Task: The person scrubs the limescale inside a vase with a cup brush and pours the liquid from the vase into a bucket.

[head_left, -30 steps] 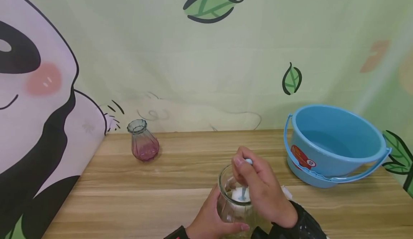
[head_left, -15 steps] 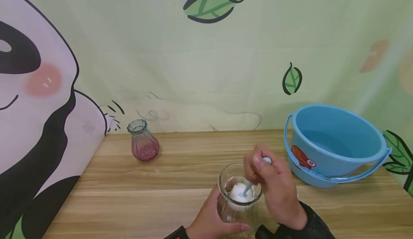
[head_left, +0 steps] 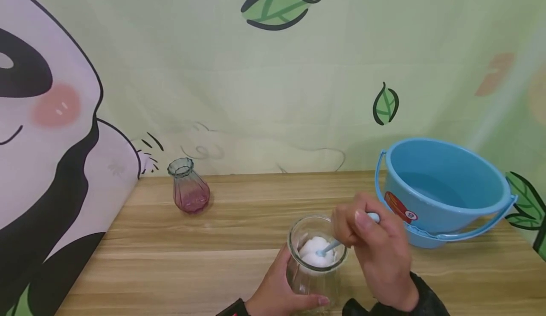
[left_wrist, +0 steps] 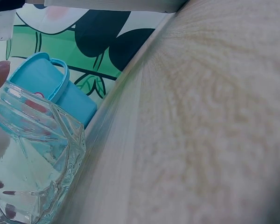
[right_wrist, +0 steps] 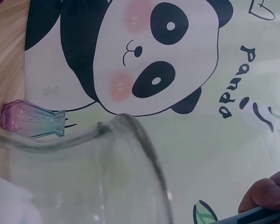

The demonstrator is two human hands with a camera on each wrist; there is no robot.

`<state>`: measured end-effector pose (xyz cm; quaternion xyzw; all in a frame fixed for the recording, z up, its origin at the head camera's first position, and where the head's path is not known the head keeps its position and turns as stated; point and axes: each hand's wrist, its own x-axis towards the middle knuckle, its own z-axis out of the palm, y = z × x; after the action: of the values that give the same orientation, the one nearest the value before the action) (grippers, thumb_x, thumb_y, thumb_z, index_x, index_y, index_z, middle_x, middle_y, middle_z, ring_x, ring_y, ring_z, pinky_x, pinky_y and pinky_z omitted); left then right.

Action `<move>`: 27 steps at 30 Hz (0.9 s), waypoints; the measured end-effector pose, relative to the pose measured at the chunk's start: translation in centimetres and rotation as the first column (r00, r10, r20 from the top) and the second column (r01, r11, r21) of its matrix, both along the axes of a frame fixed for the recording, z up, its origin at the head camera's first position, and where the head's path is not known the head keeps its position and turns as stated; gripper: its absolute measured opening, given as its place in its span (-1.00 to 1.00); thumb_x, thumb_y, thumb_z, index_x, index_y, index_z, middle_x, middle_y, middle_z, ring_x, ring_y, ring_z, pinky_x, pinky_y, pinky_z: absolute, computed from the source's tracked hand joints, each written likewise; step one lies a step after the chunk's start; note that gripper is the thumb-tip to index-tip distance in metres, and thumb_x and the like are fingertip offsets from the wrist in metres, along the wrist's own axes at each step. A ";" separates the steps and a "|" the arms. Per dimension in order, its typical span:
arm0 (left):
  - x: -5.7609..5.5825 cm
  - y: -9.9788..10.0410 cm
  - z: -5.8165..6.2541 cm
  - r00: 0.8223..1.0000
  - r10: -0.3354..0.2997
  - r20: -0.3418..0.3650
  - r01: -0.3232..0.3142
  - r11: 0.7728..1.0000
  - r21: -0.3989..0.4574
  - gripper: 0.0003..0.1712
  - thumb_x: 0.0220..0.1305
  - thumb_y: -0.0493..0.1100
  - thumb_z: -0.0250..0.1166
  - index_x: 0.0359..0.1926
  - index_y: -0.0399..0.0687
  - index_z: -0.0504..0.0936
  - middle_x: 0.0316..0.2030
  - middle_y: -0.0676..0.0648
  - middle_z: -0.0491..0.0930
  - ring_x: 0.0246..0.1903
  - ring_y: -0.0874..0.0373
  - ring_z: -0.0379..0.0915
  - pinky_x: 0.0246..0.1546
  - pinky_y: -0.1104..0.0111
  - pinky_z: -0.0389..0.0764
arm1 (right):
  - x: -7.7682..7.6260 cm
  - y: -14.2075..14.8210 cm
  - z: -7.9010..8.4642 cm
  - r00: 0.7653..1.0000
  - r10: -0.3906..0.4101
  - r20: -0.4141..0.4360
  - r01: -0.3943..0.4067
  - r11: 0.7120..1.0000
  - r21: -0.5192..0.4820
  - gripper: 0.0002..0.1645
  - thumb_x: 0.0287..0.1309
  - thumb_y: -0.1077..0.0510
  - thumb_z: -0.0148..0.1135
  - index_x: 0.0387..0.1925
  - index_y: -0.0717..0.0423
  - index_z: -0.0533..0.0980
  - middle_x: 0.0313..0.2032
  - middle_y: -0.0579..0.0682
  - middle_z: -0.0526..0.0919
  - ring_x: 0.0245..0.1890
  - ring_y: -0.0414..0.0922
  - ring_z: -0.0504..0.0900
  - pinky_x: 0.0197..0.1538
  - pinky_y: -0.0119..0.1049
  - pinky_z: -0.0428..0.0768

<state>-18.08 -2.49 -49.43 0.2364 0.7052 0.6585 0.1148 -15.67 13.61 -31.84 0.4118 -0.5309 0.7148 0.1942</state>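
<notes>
At the front of the table, my left hand (head_left: 275,290) grips a clear glass jar (head_left: 313,287) around its side, with the thumb across the front. Inside the jar's mouth sits the white, round, sponge-like head of a cleaning brush (head_left: 313,252). Its light blue handle slants up to the right, and the curled fingers of my right hand (head_left: 377,249) hold it beside the rim. The right wrist view catches the jar's rim (right_wrist: 144,144) up close and part of the blue handle (right_wrist: 256,217) under my fingers. In the left wrist view the glass wall (left_wrist: 42,144) fills the left side.
A pink and blue-green glass vase (head_left: 192,195) stands at the back left of the wooden table (head_left: 239,216). At the right is a light blue bucket (head_left: 443,212), its handle lowered in front. Behind hangs a backdrop (head_left: 204,69) printed with a panda and leaves.
My right hand has shifted right, tilting the brush handle further over to the right. More of the white brush head shows. The left hand and the jar stay in place.
</notes>
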 end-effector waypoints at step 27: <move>0.0 -0.2 0.2 0.999 -0.035 0.009 0.035 0.999 0.015 0.18 -0.11 -0.09 0.58 0.43 0.44 0.04 0.28 0.09 0.32 0.16 0.13 0.28 0.14 0.07 0.38 | -2.0 -0.7 -1.8 0.992 -0.106 0.067 0.074 0.926 0.369 -0.65 0.39 0.42 -0.23 -0.55 0.14 0.23 -0.67 -0.05 0.21 -0.66 -0.17 0.25 -0.65 -0.21 0.24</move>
<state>-18.06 -2.65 -49.26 0.2467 0.6956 0.6625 0.1278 -17.72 12.89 -33.65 0.3849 -0.6808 0.6107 0.1237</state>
